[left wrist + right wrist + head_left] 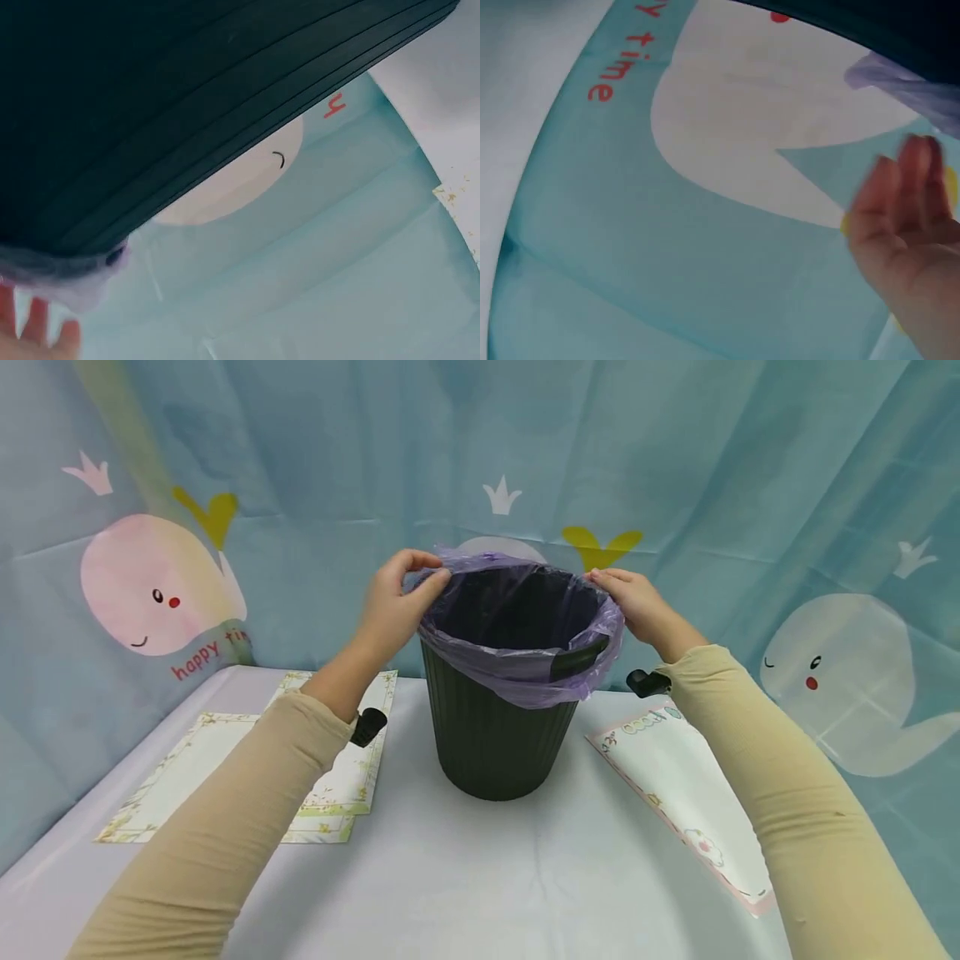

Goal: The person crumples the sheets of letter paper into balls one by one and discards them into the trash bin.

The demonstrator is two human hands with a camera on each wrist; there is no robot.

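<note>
A dark green, ribbed trash can (495,735) stands upright on the table, with a thin purple trash bag (525,681) lining it and folded out over the rim. Part of the dark rim shows bare at the front right. At the left back of the rim, my left hand (401,597) pinches the bag's edge between thumb and fingers. On the opposite side my right hand (637,606) pinches the bag at the rim, its thumb mostly hidden. The right wrist view shows its fingers (907,187) right below the loose purple film.
Flower-bordered paper sheets (348,777) lie overlapping on the white table (450,877) at left, partly under my left forearm. Another decorated sheet (697,802) lies at right beside my right forearm. A blue curtain (337,468) with whale prints hangs close behind the can.
</note>
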